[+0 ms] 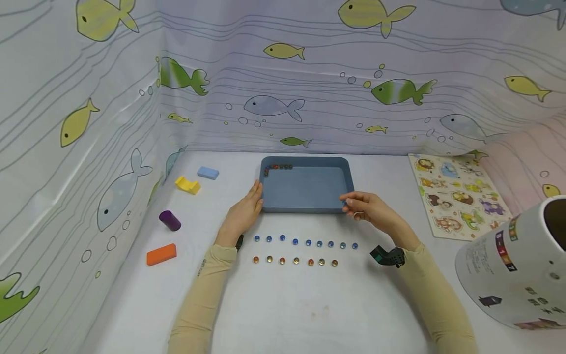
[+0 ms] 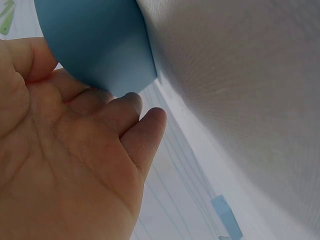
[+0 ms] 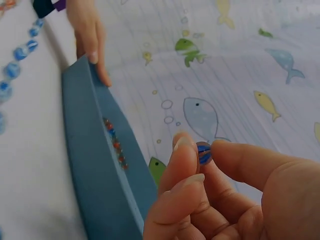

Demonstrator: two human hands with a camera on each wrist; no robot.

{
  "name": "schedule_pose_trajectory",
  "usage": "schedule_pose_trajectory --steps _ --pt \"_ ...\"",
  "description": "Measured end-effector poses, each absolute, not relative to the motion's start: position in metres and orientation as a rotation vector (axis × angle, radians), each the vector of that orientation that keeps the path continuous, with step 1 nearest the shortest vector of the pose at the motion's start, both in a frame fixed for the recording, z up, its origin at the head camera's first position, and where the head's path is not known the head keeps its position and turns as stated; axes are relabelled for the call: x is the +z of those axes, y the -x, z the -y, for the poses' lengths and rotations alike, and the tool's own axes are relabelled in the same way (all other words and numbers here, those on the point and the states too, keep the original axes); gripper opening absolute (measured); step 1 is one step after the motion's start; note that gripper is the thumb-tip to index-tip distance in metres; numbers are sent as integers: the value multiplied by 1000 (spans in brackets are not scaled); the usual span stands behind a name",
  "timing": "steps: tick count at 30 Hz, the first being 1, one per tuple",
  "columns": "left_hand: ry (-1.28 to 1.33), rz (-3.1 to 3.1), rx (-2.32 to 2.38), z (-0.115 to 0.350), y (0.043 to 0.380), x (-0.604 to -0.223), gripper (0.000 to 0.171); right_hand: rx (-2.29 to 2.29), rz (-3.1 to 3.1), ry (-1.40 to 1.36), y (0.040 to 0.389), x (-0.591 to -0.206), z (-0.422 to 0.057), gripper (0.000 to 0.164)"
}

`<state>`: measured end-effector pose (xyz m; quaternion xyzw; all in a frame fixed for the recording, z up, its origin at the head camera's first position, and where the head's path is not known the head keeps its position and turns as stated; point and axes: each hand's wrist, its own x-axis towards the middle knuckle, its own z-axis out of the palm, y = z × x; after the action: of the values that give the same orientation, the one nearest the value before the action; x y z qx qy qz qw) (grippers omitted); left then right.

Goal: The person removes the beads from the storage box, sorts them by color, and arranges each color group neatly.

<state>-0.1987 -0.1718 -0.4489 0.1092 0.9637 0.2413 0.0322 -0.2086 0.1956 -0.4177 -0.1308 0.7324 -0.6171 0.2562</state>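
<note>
My right hand [image 1: 373, 210] pinches a blue glass marble [image 3: 204, 153] between thumb and fingers, over the near right corner of a shallow blue-grey tray [image 1: 309, 189]. Against the tray's left side lies my left hand [image 1: 242, 215], its fingers extended along the outer wall. Several reddish-brown marbles [image 1: 281, 167] line the tray's far left corner, and a bluish one shows among them in the right wrist view. In front of the tray, a row of blue marbles [image 1: 308, 243] runs across the white table, with a row of orange and amber marbles [image 1: 311, 262] nearer me.
Left of the tray are a light blue block [image 1: 208, 172], a yellow notched block [image 1: 187, 185], a purple cylinder [image 1: 170, 221] and an orange block [image 1: 161, 254]. A sticker-like animal board [image 1: 457, 196] lies on the right, behind a large white cylindrical container [image 1: 499, 275]. Fish-patterned cloth encloses the table.
</note>
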Motion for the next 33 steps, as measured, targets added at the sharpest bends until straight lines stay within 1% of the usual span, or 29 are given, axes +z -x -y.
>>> schedule_pose_trajectory --steps 7,13,20,33 --pt "-342 -2975 729 173 199 -450 55 -1605 -2022 296 176 -437 -223 44" --pt "-327 -2975 729 174 199 -449 55 -1587 -2011 200 159 -454 -240 45" --pt "-330 -2959 738 172 199 -451 55 -1538 -1962 242 149 -471 -249 42" --pt "-342 -2963 757 173 199 -451 55 -1409 -2061 229 149 -474 -247 37"
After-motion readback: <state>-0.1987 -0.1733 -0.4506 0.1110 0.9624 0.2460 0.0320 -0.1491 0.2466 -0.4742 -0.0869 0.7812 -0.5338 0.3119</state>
